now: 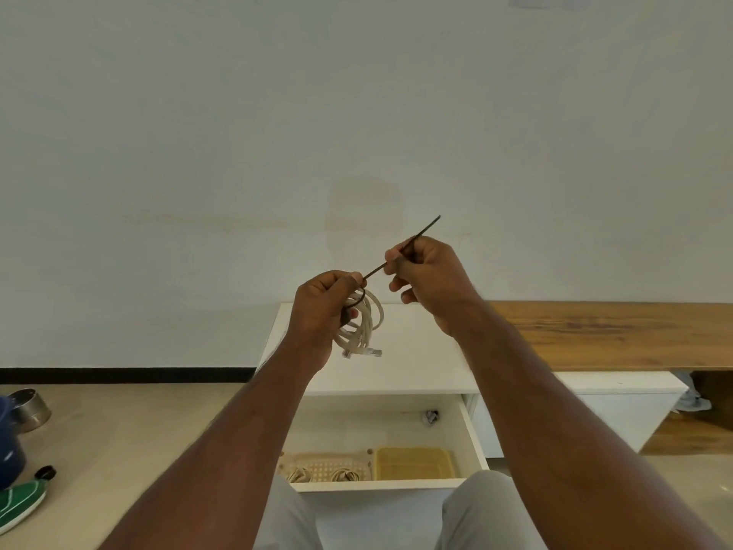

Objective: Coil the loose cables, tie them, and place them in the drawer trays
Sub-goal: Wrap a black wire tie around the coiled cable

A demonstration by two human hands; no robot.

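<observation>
The right hand [426,277] pinches the free tail of a black cable tie [420,231] and, as I judge it, is drawing it up and away to tighten it, while the left hand [321,307] grips a coiled beige network cable [367,325] with the tie's loop round the bundle, both held in the air above the white cabinet top [416,363]. So the tying step is in hand. The next move likely calls for cinching the tie snug, then lowering the coil into the open drawer [474,434], where a pink tray [317,462] near the front edge holds other coils and a yellow tray [414,464] beside it looks empty.
</observation>
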